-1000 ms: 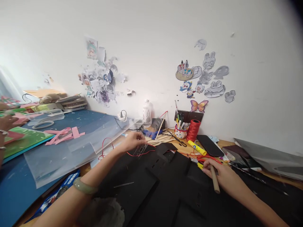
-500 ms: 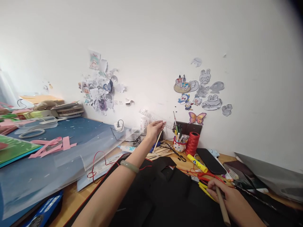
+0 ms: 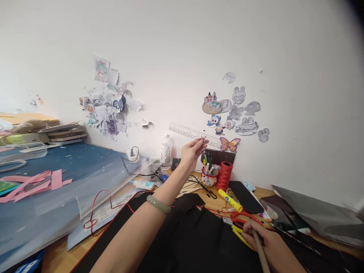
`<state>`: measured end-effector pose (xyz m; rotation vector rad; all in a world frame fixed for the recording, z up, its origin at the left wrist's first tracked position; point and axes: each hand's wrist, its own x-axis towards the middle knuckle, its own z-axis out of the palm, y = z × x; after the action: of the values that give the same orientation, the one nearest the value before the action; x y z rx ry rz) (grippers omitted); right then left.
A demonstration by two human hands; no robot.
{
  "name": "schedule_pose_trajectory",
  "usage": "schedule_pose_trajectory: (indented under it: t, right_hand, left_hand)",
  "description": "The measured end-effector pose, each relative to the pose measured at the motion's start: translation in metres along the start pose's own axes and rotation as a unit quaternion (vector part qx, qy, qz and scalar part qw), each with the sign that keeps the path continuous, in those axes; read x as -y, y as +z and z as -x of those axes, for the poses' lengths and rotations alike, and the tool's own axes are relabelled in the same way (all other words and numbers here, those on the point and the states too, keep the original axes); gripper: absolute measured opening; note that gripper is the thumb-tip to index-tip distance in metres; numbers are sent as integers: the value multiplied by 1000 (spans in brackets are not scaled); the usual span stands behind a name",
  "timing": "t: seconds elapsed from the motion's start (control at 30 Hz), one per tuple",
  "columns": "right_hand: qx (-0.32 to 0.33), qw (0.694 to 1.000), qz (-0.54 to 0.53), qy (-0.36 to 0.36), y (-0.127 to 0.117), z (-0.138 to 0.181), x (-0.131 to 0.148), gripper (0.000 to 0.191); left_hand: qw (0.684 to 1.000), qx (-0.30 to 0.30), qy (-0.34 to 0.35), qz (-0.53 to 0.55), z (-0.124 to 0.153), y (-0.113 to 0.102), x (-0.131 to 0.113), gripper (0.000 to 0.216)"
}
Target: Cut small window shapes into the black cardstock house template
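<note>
My left hand is raised in front of the wall, fingers pinched on a clear plastic ruler. The ruler is tilted, its left end higher, above the pen cup. A green bangle circles that wrist. My right hand is low at the right, closed around a pale wooden stick that points down towards me. Close beside its fingers lie red-handled scissors and a yellow-handled tool. Black cloth spreads below both hands.
A red thread spool, a yellow glue stick and a black phone lie right of the cup. A white bottle stands at the wall. Thin wooden sticks lie behind my left forearm. Clear plastic sheeting covers the left side.
My left hand has lifted the ruler up and right, away from the pen cup. The view has turned slightly right. My right hand keeps its hold on the wooden stick.
</note>
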<state>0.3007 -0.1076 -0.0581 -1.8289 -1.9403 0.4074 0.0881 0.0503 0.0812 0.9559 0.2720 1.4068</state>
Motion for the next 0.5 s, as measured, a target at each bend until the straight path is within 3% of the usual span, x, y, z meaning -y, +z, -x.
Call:
schedule_pose_trajectory:
  t: [0.27, 0.5]
  right_hand:
    - [-37, 999, -36, -7, -7, 4, 11, 15]
    - [-46, 998, -38, 3, -7, 5, 14, 16]
  left_hand:
    - [997, 40, -34, 61, 23, 52, 9, 5]
    - [995, 53, -75, 47, 51, 59, 15, 12]
